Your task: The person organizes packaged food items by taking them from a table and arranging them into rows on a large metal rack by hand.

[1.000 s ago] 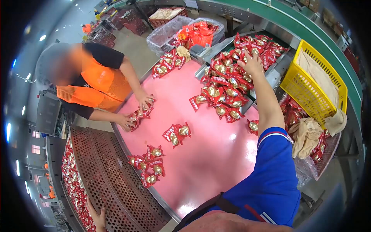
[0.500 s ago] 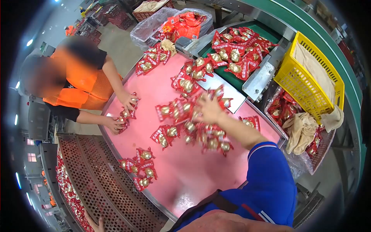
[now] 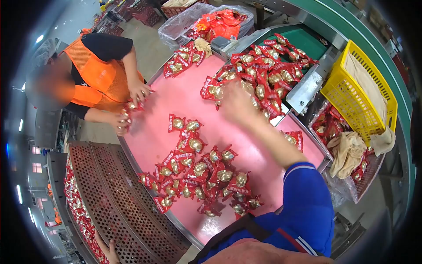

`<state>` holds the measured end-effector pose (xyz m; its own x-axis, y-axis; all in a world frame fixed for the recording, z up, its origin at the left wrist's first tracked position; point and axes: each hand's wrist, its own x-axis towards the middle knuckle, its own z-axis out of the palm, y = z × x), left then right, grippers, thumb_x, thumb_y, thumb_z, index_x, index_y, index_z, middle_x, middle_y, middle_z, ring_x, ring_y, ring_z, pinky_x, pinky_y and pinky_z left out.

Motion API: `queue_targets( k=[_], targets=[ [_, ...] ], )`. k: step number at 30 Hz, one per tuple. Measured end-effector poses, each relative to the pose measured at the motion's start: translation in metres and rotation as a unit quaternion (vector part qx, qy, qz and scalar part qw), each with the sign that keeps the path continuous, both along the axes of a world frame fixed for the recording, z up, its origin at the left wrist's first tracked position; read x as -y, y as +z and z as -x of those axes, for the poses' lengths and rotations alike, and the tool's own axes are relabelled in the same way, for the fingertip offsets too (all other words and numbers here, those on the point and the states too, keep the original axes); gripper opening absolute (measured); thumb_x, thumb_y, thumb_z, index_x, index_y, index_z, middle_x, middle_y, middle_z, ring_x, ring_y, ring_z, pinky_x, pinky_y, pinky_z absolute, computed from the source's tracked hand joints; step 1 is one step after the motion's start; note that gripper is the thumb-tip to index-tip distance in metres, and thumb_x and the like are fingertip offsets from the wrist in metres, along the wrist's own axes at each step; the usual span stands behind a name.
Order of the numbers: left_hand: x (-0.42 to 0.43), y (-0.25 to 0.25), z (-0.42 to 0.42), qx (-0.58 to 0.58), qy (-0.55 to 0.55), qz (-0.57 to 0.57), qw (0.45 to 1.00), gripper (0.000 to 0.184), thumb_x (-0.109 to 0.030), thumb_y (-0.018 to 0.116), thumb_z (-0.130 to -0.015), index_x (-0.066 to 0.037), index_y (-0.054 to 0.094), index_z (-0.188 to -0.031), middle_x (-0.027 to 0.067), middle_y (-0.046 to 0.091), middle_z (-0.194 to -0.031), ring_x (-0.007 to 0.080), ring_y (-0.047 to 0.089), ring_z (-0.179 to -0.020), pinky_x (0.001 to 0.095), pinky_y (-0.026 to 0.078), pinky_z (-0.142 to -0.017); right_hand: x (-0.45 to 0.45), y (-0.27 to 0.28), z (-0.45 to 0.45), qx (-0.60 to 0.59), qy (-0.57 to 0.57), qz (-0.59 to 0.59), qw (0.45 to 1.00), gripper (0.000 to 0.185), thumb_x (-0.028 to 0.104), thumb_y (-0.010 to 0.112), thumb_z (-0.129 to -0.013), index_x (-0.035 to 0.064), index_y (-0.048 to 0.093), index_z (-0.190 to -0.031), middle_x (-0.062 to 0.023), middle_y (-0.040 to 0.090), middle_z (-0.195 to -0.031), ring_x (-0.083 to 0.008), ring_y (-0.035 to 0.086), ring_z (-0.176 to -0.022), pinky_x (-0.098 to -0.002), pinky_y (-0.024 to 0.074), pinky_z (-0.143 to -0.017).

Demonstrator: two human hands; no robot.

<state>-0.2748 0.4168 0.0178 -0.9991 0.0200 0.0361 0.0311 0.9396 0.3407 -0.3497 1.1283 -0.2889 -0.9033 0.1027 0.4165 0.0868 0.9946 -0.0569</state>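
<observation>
My right hand (image 3: 239, 103), blurred by motion, is against a heap of red packets with round gold contents (image 3: 259, 91) at the table's far right edge. Its fingers are too smeared to read. Part of my left hand (image 3: 109, 251) shows at the lower left, with finger and thumb apart against the edge of a perforated metal panel (image 3: 118, 198). A loose spread of the same red-and-gold packets (image 3: 200, 169) covers the near middle of the pink table (image 3: 154, 105). One more packet (image 3: 293, 140) lies beyond my right forearm.
Across the table a co-worker in an orange vest (image 3: 103, 72) handles packets. A yellow crate (image 3: 360, 92) with cloth stands at right, above a bin of packets (image 3: 327, 123). A plastic-lined bin (image 3: 180, 31) stands at the back, near a green conveyor (image 3: 303, 37).
My right hand has moved up and away from me, and packets have shifted onto the heap by the conveyor. More packets now lie spread near me. The co-worker's hands have drawn back slightly.
</observation>
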Motion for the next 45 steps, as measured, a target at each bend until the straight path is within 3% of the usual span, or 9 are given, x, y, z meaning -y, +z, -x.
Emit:
queue_targets(
  k=[2,5,15,17,19,27,31,38,45],
  targets=[
    [0.008,-0.001,0.003,0.006,-0.005,0.003,1.000,0.076,-0.016,0.057,-0.088,-0.010,0.024,-0.156,0.0145,0.027,-0.156,0.0305,0.028,-0.144,0.0444,0.023,-0.118,-0.102,0.032,-0.005,-0.046,-0.229,0.054,0.971,0.057,0.049,0.063,-0.085,0.0234,0.058,-0.135,-0.0129,0.042,-0.150,-0.0379,0.041,-0.134,-0.0677,0.0278,-0.106],
    [0.008,-0.002,0.002,-0.011,0.003,0.029,1.000,0.078,-0.018,0.062,-0.087,-0.010,0.026,-0.155,0.0138,0.029,-0.155,0.0299,0.030,-0.143,0.0442,0.025,-0.117,-0.183,0.026,-0.007,0.077,-0.365,0.112,0.921,0.072,0.068,0.058,-0.082,0.0344,0.048,-0.145,-0.0107,0.036,-0.155,-0.0409,0.028,-0.142,-0.0674,0.0318,-0.106],
    [0.022,-0.005,0.003,-0.044,-0.049,0.067,0.996,0.075,-0.026,0.065,-0.088,-0.006,0.033,-0.153,0.0157,0.034,-0.156,0.0311,0.026,-0.147,0.0427,0.020,-0.119,-0.011,0.011,0.012,0.336,-0.091,0.101,0.932,0.068,0.064,0.052,-0.088,0.0402,0.036,-0.150,-0.0098,0.037,-0.155,-0.0419,0.042,-0.134,-0.0554,0.0481,-0.099],
    [0.026,-0.006,0.007,-0.050,-0.067,0.074,0.994,0.075,-0.026,0.066,-0.087,-0.006,0.034,-0.152,0.0166,0.036,-0.155,0.0316,0.029,-0.146,0.0434,0.023,-0.118,0.045,-0.066,0.012,0.222,0.008,0.029,0.975,0.071,0.068,0.050,-0.087,0.0428,0.033,-0.151,-0.0153,0.032,-0.157,-0.0442,0.042,-0.135,-0.0566,0.0454,-0.101],
    [0.024,-0.004,0.010,-0.065,-0.093,0.106,0.988,0.074,-0.025,0.066,-0.088,-0.008,0.034,-0.152,0.0171,0.036,-0.154,0.0336,0.031,-0.144,0.0445,0.026,-0.117,0.125,-0.031,-0.008,0.313,-0.001,0.128,0.941,0.072,0.068,0.051,-0.087,0.0444,0.031,-0.151,-0.0138,0.027,-0.160,-0.0433,0.041,-0.136,-0.0569,0.0392,-0.108],
    [-0.104,0.022,-0.042,-0.122,-0.208,0.268,0.933,0.063,-0.018,0.068,-0.085,-0.010,0.047,-0.144,0.0191,0.039,-0.151,0.0412,0.039,-0.137,0.0495,0.032,-0.112,0.241,-0.024,-0.108,0.188,0.311,0.276,0.890,0.066,0.046,0.060,-0.091,0.0277,0.039,-0.151,-0.0154,0.025,-0.160,-0.0359,0.042,-0.137,-0.0456,0.0400,-0.109],
    [-0.171,0.026,-0.120,0.004,-0.395,0.140,0.908,0.063,-0.021,0.071,-0.078,-0.009,0.054,-0.137,0.0189,0.044,-0.147,0.0394,0.042,-0.135,0.0495,0.035,-0.110,0.188,0.020,-0.173,0.079,0.113,0.324,0.936,0.044,0.024,0.068,-0.087,0.0075,0.062,-0.128,-0.0171,0.055,-0.135,-0.0352,0.053,-0.123,-0.0423,0.0459,-0.103],
    [-0.178,-0.224,-0.160,0.143,-0.396,0.025,0.907,0.072,-0.030,0.070,-0.081,-0.024,0.042,-0.147,0.0090,0.031,-0.157,0.0431,0.028,-0.143,0.0650,0.030,-0.109,0.220,-0.007,-0.310,0.283,0.171,0.139,0.933,0.080,0.046,0.081,-0.070,0.0333,0.050,-0.143,-0.0098,0.030,-0.156,-0.0507,0.012,-0.145,-0.0720,0.0349,-0.101],
    [-0.161,-0.314,-0.134,0.124,-0.306,0.163,0.930,0.069,-0.019,0.063,-0.084,-0.044,0.041,-0.145,0.0001,0.016,-0.164,0.0413,0.019,-0.147,0.0745,0.021,-0.109,0.181,-0.021,-0.262,0.196,0.017,-0.070,0.978,0.058,0.022,0.066,-0.085,0.0351,0.052,-0.139,-0.0081,0.034,-0.155,-0.0342,0.029,-0.144,-0.0653,0.0310,-0.107]
  ],
)
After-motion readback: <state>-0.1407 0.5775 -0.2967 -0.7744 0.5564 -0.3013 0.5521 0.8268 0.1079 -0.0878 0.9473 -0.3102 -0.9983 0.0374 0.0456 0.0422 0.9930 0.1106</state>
